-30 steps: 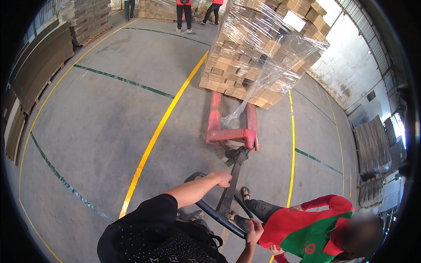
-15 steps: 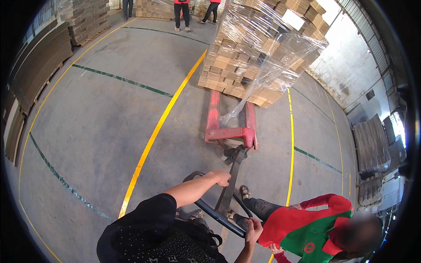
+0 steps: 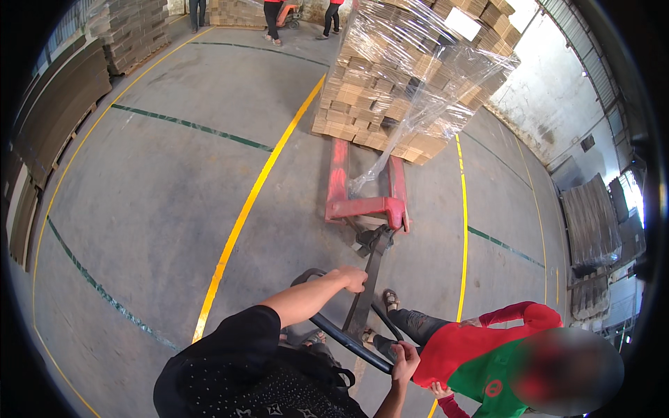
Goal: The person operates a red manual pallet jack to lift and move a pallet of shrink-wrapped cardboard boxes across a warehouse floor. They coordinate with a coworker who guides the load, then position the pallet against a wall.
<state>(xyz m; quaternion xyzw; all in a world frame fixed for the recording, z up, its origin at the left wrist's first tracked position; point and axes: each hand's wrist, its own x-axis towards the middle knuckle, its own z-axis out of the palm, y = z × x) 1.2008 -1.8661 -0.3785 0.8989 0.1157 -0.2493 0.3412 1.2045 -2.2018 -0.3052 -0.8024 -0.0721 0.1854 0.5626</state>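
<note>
A red pallet jack (image 3: 359,207) stands ahead of me, its forks running under a tall load of flattened cardboard (image 3: 390,90) wrapped in clear film. Its dark shaft (image 3: 367,285) slants toward me and ends in a black loop handle (image 3: 348,343). My left hand (image 3: 353,279) is closed at the far side of the loop, right beside the shaft; its fingertips are partly hidden. On the near right corner of the loop, my right hand (image 3: 405,361) is curled round the handle. Loose film (image 3: 376,171) trails from the load down onto the jack.
A person in a red and green shirt (image 3: 481,359) stands close on my right, beside the handle. Yellow floor lines (image 3: 244,212) flank the jack. Cardboard stacks stand along the left (image 3: 59,104) and right (image 3: 592,223). Several people, partly cut off, stand at the back near another orange-red jack (image 3: 288,14).
Both hands keep their places on the handle. The person on my right has shifted their head nearer. At the back, a person in red has stepped left, and an orange-red jack now shows.
</note>
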